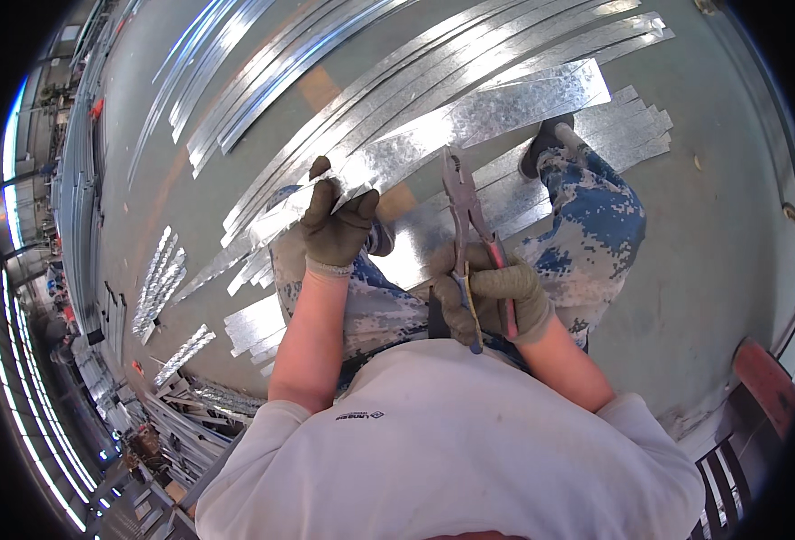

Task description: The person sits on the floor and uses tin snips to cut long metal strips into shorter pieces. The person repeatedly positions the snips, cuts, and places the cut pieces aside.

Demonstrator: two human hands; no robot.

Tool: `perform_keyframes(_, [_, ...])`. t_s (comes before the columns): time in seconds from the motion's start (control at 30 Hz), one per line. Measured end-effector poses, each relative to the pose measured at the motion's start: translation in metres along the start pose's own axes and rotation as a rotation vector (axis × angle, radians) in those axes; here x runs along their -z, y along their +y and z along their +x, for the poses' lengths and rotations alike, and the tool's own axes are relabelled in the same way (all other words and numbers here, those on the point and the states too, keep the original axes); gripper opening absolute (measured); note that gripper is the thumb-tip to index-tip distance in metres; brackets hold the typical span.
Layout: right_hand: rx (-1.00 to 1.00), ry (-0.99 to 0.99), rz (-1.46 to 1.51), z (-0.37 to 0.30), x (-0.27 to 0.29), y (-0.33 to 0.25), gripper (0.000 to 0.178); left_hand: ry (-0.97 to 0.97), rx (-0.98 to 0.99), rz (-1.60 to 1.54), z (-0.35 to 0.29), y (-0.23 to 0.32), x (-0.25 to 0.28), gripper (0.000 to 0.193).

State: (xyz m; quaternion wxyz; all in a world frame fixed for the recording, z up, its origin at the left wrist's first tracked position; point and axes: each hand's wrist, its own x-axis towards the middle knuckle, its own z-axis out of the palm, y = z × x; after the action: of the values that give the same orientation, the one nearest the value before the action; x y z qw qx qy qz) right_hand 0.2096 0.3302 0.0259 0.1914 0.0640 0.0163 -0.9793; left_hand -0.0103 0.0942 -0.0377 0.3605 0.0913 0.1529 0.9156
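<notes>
My left hand (336,229), in an olive work glove, is closed round a long, shiny galvanized metal strip (496,110). The strip runs at a slant across my front, its wide end toward the far right. In my gloved right hand (516,292) is a pair of pliers (462,193), its jaws pointing away from me. One handle is red; the other is worn, with yellow and blue on it. The jaws lie close to the strip's near edge, and whether they touch it I cannot tell. My fingers wrap the handles.
Several long metal strips (397,85) lie fanned over the grey floor beyond the held one. Shorter flat strips (258,326) and perforated pieces (159,274) are at the left. More metal stock (78,207) lines the far left. A dark slatted rack (726,481) stands at the lower right.
</notes>
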Motion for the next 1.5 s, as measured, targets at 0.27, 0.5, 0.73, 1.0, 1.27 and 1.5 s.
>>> perform_keyframes(0.27, [0.07,0.01,-0.021,-0.008,-0.005,-0.003,0.061,-0.078,0.118,-0.059,0.004,-0.02,-0.007,0.051])
perform_keyframes(0.5, [0.097,0.013,-0.05,-0.015,-0.019,0.01,0.058,-0.178,0.303,0.321,0.007,-0.054,-0.078,0.055])
perform_keyframes(0.73, [0.112,0.094,-0.123,-0.02,-0.032,0.016,0.055,0.217,0.292,0.17,0.047,-0.097,-0.101,0.063])
perform_keyframes(1.0, [0.079,0.369,-0.362,-0.022,-0.062,0.005,0.054,0.238,0.315,0.179,0.061,-0.092,-0.095,0.048])
perform_keyframes(1.27, [0.14,0.771,-1.098,-0.042,-0.041,-0.013,0.051,0.284,0.236,0.094,0.062,-0.097,-0.098,0.044])
perform_keyframes(1.5, [0.086,0.916,-1.507,-0.035,-0.053,-0.023,0.041,0.238,0.244,0.078,0.061,-0.103,-0.089,0.043])
